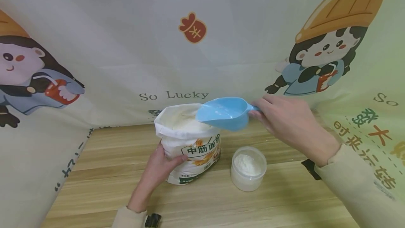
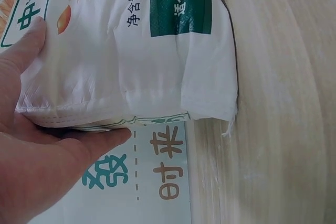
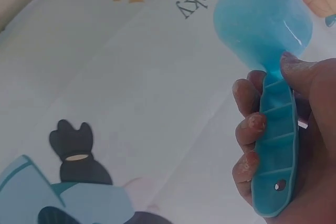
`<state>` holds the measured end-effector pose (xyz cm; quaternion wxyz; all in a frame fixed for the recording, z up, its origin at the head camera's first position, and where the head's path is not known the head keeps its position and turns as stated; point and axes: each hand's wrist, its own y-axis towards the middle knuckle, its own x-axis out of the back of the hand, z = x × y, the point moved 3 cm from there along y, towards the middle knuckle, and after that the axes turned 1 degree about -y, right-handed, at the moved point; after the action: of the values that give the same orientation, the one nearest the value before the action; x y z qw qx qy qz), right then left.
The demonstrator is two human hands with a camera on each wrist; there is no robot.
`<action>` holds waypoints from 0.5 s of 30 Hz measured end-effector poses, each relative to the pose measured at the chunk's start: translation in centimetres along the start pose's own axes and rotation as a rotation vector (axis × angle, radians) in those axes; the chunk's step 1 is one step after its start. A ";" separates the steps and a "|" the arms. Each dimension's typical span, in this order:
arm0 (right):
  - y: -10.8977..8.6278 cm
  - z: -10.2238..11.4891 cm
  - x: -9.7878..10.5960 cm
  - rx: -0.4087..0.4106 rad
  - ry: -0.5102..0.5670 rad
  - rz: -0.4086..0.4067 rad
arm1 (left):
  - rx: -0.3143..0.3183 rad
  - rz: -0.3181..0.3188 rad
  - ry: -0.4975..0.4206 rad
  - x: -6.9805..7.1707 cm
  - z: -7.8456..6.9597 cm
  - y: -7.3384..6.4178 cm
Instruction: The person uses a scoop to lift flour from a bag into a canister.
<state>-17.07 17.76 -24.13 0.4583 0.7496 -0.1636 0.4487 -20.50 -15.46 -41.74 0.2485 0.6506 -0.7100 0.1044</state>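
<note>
A white bag of flour (image 1: 177, 143) stands upright with its top open and rolled down. My left hand (image 1: 161, 163) holds its left side, the thumb on the front and the other fingers behind; the left wrist view shows this grip on the flour bag (image 2: 147, 72) too. My right hand (image 1: 286, 122) grips the handle of a blue scoop (image 1: 226, 113), whose tip is over the bag's right rim. In the right wrist view, fingers curl round the ridged scoop handle (image 3: 277, 145). Right of the bag sits a clear round tub (image 1: 249, 178) with white flour inside.
Everything stands on a wood-grain tabletop (image 1: 202, 207). A printed cloth (image 1: 240, 38) with cartoon figures and lettering hangs behind and along both sides.
</note>
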 end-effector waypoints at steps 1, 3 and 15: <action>0.3 0.1 0.0 0.005 -0.004 0.002 | 0.000 -0.001 0.001 0.0 0.0 0.0; 0.8 0.4 0.0 0.019 -0.014 0.004 | 0.000 -0.002 0.003 0.0 0.0 -0.1; 3.6 2.0 -0.2 0.051 -0.083 0.131 | 0.006 -0.013 0.010 0.0 0.1 -0.1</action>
<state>-18.49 14.12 -22.72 0.4014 0.7667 -0.2195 0.4504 -20.44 -15.48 -41.87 0.2507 0.6554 -0.7043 0.1079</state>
